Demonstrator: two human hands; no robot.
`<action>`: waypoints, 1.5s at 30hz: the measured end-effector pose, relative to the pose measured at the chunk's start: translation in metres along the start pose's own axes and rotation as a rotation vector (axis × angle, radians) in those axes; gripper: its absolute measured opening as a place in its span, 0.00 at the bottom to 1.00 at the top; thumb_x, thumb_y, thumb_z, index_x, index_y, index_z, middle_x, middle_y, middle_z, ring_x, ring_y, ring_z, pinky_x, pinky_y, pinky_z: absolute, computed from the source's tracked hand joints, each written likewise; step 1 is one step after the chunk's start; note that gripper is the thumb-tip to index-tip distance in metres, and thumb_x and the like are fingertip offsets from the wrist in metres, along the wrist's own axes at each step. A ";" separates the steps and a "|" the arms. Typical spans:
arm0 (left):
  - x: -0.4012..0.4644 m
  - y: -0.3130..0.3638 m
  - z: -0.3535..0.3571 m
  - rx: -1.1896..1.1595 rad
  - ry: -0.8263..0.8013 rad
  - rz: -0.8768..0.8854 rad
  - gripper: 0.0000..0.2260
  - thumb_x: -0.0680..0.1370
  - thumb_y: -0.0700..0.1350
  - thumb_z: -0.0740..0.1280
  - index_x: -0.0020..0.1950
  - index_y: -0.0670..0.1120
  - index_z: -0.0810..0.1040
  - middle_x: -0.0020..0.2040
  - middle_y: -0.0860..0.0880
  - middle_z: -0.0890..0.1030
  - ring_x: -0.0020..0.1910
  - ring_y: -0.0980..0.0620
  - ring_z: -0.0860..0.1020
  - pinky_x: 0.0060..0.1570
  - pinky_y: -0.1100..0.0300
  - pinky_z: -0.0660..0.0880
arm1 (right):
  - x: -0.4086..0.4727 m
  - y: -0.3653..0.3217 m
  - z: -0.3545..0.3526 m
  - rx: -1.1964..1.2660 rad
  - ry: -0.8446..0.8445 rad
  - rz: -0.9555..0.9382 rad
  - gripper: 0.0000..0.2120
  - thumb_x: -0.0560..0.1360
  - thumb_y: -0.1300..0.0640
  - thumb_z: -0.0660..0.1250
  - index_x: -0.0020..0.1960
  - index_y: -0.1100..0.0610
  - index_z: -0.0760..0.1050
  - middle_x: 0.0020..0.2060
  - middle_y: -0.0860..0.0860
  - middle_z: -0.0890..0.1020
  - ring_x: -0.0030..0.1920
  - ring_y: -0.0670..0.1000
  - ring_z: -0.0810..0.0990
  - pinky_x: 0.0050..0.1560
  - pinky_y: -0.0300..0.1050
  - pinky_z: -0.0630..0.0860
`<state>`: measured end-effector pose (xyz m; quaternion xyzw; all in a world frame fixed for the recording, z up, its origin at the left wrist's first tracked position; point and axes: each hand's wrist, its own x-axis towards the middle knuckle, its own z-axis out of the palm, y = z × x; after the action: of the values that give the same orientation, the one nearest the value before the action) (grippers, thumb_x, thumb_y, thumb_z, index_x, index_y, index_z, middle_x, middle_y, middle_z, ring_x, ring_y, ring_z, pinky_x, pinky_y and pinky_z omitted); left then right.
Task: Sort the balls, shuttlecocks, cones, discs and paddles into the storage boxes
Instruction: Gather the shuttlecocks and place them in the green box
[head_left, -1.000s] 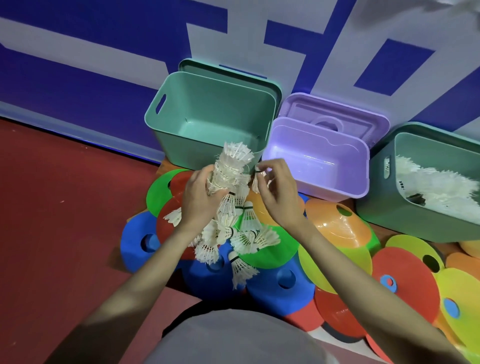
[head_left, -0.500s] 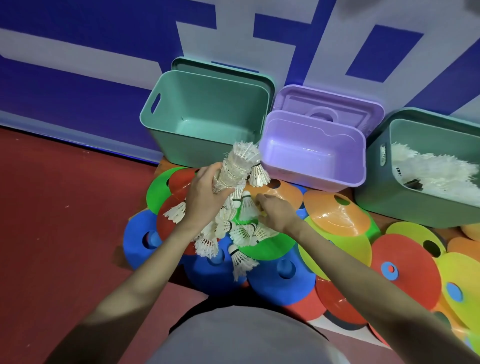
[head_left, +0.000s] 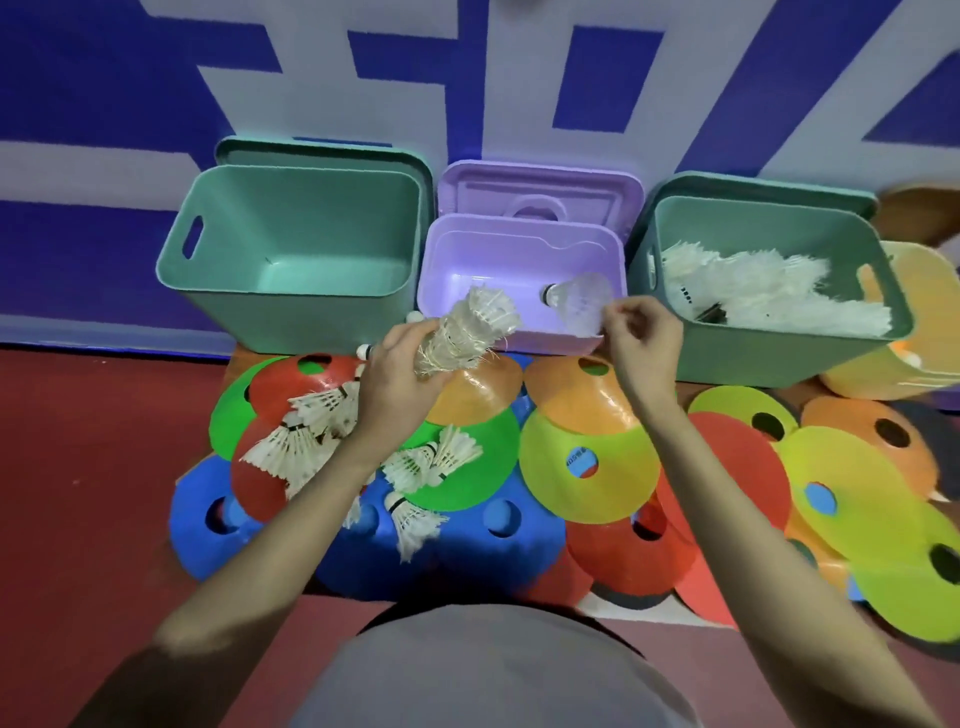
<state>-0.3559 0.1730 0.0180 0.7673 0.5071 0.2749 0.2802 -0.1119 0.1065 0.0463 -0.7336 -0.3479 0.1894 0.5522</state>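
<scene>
Shuttlecock stack (head_left: 470, 332) in left hand (head_left: 400, 387), feathers tilted up-right.

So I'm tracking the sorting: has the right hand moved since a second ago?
Yes. The right hand has gone up and right from the disc pile to the purple box's front rim, a shuttlecock at its fingertips.

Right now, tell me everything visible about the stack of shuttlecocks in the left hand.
The stack of shuttlecocks is several white feathered shuttlecocks nested one inside another into a short column, with frayed, worn feathers. It tilts up and to the right, its open feather end in front of the purple box. The left hand grips its lower end, fingers curled round it. It hangs above the coloured cones, touching nothing else that I can see.
</scene>
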 end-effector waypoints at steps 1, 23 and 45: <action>0.001 0.007 0.007 0.004 -0.005 0.015 0.27 0.68 0.43 0.78 0.66 0.46 0.75 0.59 0.47 0.78 0.56 0.45 0.76 0.56 0.50 0.74 | 0.003 -0.005 -0.014 0.077 0.005 0.032 0.05 0.74 0.66 0.65 0.40 0.61 0.77 0.26 0.48 0.77 0.27 0.43 0.75 0.29 0.39 0.72; 0.051 0.200 0.155 0.070 -0.366 0.302 0.27 0.68 0.47 0.78 0.67 0.48 0.76 0.59 0.46 0.79 0.58 0.46 0.76 0.53 0.59 0.69 | 0.066 0.055 -0.203 0.115 0.155 -0.033 0.04 0.74 0.64 0.69 0.48 0.61 0.79 0.32 0.45 0.76 0.32 0.39 0.72 0.38 0.33 0.69; 0.216 0.342 0.325 0.153 -0.616 0.407 0.29 0.66 0.50 0.79 0.65 0.50 0.77 0.63 0.52 0.79 0.59 0.50 0.77 0.62 0.49 0.73 | 0.217 0.135 -0.290 -0.166 0.352 -0.040 0.09 0.78 0.56 0.61 0.45 0.55 0.79 0.42 0.48 0.82 0.44 0.47 0.78 0.48 0.54 0.76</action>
<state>0.1589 0.2125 0.0655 0.9177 0.2553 0.0425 0.3014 0.2693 0.0463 0.0348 -0.7913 -0.2752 0.0178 0.5457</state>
